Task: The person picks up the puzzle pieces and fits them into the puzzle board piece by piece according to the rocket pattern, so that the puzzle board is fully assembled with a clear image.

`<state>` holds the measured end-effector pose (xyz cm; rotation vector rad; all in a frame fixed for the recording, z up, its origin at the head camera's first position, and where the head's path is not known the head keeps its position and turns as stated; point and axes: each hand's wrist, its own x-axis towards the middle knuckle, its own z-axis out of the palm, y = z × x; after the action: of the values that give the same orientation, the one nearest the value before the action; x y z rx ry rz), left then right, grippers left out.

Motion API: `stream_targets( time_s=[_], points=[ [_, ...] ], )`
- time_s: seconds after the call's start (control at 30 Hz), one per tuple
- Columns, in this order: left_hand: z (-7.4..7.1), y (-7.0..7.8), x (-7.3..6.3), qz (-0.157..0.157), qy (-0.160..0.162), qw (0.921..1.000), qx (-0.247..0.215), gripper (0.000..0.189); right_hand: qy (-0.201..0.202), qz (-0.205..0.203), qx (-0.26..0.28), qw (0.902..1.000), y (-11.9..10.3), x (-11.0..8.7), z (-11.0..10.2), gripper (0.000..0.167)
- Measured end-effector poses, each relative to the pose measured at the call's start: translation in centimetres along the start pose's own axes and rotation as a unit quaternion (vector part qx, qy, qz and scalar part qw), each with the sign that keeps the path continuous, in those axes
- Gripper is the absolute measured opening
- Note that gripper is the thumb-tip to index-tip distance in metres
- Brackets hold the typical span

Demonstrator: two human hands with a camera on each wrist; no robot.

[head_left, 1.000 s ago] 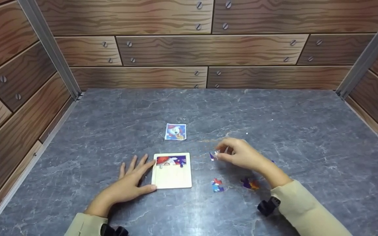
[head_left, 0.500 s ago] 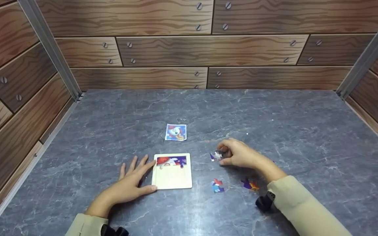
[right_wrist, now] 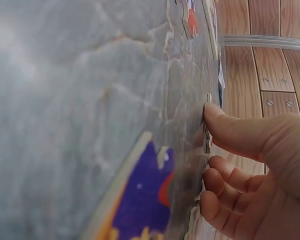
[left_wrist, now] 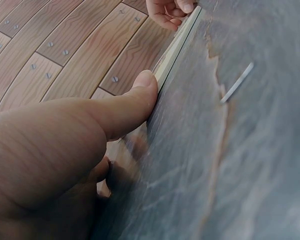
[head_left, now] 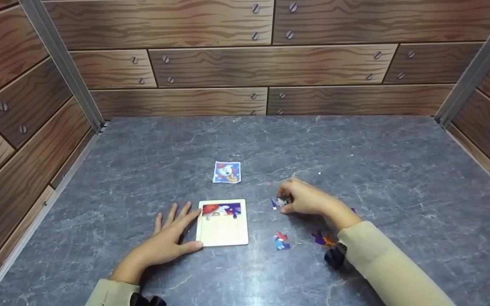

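A shallow wooden puzzle tray (head_left: 223,233) lies flat, with red, white and purple pieces fitted along its far edge. My left hand (head_left: 164,240) rests at its left side, fingers spread and straight, index fingertip and thumb (left_wrist: 145,82) touching the frame. To the tray's right, my right hand (head_left: 309,200) pinches a purple-and-white puzzle piece (head_left: 276,204) at the table surface, its far part hidden by the fingers. Nearer me lie a red-and-blue puzzle piece (head_left: 281,241) and a purple-and-orange puzzle piece (head_left: 322,239), the latter seen close in the right wrist view.
A small picture card (head_left: 227,172) of a white cartoon animal lies beyond the tray. A bit of purple (head_left: 353,210) shows behind the right wrist, mostly hidden. Wood-patterned panels (head_left: 211,68) wall in the grey marbled table (head_left: 164,144) at the back and sides.
My right hand's fingers have come down around the purple-and-white puzzle piece, and the right forearm has shifted slightly left. The left hand and tray hold their place.
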<state>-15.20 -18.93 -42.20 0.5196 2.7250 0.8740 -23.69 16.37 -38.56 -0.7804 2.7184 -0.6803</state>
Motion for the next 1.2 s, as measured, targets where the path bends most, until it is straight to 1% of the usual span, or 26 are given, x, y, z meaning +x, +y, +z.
stream_targets(
  time_s=[0.2, 0.5, 0.77, 1.0, 1.1, 1.2],
  points=[
    [0.02, 0.01, 0.0, 0.0, 0.001, 1.0, -0.001, 0.08, -0.011, 0.002, -0.009, 0.9999, -0.17, 0.39, -0.21, 0.026],
    [0.11, -0.16, -0.04, 0.001, 0.0, 1.0, -0.003, 0.081, -0.02, -0.014, -0.018, 0.9995, -0.12, 0.58, -0.4, 0.024],
    [0.05, -0.07, -0.06, -0.005, 0.002, 1.0, 0.0, 0.081, 0.004, -0.039, -0.022, 0.999, 0.26, 0.56, -0.18, 0.025],
    [0.07, -0.04, -0.02, -0.013, -0.004, 0.9999, -0.002, 0.082, 0.015, -0.038, -0.031, 0.9987, 0.27, 0.48, 0.05, 0.023],
    [0.08, -0.05, 0.01, -0.013, -0.004, 0.9999, 0.0, 0.082, 0.018, -0.045, -0.02, 0.9986, 0.27, 0.51, 0.08, 0.022],
    [0.07, -0.08, 0.02, -0.01, -0.002, 0.9999, -0.001, 0.082, 0.019, -0.051, 0.003, 0.9985, 0.2, 0.48, 0.01, 0.022]
  ],
)
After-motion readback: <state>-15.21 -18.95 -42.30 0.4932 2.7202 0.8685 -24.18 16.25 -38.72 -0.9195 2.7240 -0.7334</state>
